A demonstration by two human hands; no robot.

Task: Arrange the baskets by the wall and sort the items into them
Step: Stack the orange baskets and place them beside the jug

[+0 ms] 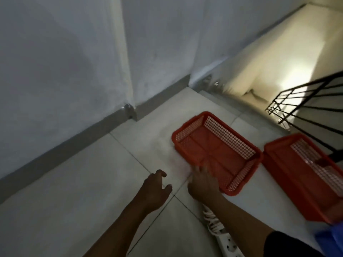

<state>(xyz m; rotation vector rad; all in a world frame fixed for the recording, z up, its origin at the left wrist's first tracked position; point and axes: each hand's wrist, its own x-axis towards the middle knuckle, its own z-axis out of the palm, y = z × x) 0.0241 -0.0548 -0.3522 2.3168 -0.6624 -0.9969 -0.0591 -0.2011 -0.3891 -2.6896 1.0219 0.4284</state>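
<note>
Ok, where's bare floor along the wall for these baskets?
Free: tiles between the wall skirting and the left basket. Crowded: right side, where the second basket, railing and power strip sit.

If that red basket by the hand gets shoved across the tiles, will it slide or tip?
The left basket looks empty and is mesh-walled plastic, so probably light. It is wide, shallow and flat on smooth floor tiles, so it should slide rather than tip. The right hand is at its near edge.
</note>
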